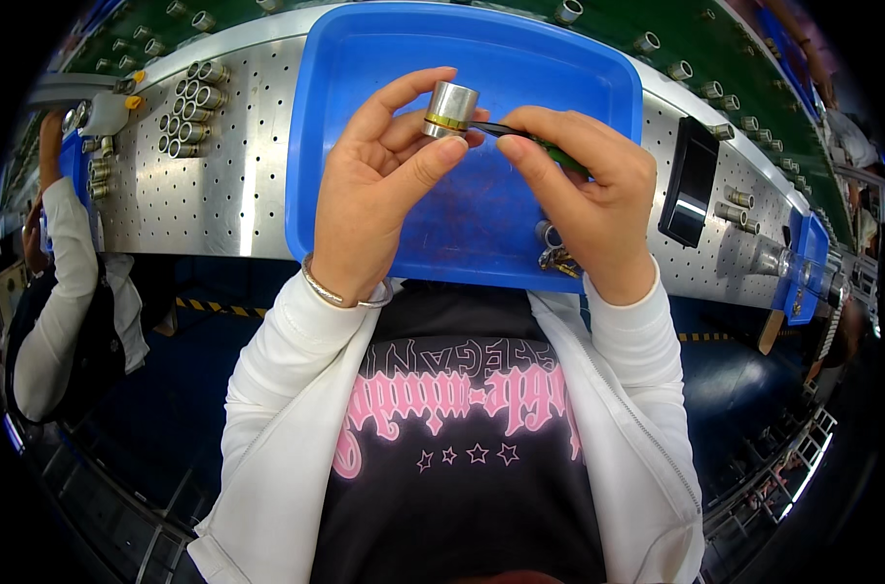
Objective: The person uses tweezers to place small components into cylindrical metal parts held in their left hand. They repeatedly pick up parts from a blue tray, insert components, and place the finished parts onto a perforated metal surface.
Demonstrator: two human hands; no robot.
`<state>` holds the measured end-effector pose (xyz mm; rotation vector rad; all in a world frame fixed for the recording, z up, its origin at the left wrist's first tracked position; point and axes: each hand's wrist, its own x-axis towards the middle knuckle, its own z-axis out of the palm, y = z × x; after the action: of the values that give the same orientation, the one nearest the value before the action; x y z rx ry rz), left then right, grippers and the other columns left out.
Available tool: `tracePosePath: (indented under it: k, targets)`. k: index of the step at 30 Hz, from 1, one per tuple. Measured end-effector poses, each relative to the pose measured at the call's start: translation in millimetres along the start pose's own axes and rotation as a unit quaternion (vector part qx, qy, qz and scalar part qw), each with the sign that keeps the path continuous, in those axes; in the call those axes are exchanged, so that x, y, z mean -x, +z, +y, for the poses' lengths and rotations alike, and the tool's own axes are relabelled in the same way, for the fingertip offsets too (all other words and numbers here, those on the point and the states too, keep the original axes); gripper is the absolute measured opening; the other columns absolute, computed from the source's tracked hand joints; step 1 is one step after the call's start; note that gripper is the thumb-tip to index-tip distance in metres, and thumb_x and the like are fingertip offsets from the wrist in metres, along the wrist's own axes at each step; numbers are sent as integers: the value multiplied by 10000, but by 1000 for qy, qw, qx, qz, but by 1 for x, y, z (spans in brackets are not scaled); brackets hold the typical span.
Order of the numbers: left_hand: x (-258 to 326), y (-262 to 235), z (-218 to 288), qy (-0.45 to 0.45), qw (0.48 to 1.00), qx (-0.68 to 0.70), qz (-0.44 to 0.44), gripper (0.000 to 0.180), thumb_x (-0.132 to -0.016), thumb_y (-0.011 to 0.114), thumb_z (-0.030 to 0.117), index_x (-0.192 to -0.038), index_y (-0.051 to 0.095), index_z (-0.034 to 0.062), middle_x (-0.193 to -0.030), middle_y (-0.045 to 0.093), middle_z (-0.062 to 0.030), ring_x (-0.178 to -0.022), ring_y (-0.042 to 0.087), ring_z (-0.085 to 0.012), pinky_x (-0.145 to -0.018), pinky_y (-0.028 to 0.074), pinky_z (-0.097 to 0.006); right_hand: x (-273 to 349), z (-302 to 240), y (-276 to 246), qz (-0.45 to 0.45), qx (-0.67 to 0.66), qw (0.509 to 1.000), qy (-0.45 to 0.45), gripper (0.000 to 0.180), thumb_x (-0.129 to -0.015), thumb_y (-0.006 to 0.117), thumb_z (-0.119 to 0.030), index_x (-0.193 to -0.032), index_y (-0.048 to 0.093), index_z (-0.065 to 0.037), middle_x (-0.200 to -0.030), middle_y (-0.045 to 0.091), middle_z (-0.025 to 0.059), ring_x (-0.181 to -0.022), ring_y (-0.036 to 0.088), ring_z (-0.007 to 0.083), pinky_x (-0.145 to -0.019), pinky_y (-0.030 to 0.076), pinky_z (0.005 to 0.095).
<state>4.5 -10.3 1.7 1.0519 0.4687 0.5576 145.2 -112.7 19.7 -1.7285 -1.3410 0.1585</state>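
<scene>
Between the thumb and fingers of my left hand [379,175] is a short silver metal cylinder [454,103] with a yellow band round its lower part. My right hand [593,185] grips a slim tool with a dark tip and a green-and-black handle [564,159]; it looks like tweezers, though most of it is hidden in the fingers. The tool's tip touches or nearly touches the cylinder at the yellow band. Both hands are above a blue plastic tray [423,258]. Near my right wrist, another metal cylinder [548,234] and some small brass-coloured pieces [559,261] lie in the tray.
A perforated metal table [258,146] carries the tray. Several metal cylinders [191,112] stand grouped at left. At right are a black flat device [691,180] and a few cylinders [737,206]. Beyond runs a green belt [520,12] with scattered cylinders. Another person's sleeve [63,282] shows at far left.
</scene>
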Motion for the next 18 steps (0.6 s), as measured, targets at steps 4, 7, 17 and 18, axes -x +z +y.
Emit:
tracePosePath:
  k: [4,7,17,18]
  targets:
    - [0,-3,2,-20,1000,8,-12,456,-853,623,105,-1271,455,33,-1074,618,-149,-777,620,-141,-736,494,-234,2,-3,-8,-47,-88,991,93,194,-737,735,-150,-879,668,-36,-736,652,48,-579,575,107,-521,428,213]
    - [0,-6,2,-31,999,9,-31,446,-868,605,144,-1272,460,21,-1051,626,-149,-688,615,-125,-660,499,-214,-1,-7,-17,-58,-105,982,146,213,-747,735,-148,-898,657,-19,-742,643,22,-617,549,63,-538,419,195]
    - [-1,-5,1,-129,981,63,-131,443,-964,406,303,-1282,456,-1,-1058,617,-154,-784,637,-165,-753,518,-278,-20,-2,-8,-97,-263,942,185,140,-796,663,-100,-850,640,27,-678,612,20,-620,524,38,-540,403,182]
    - [-2,-5,0,-132,979,63,-139,448,-967,395,308,-1282,454,-4,-1065,613,-156,-806,635,-168,-765,514,-283,-21,-2,-8,-99,-267,940,187,142,-798,665,-107,-837,639,27,-674,612,23,-616,529,39,-534,406,182]
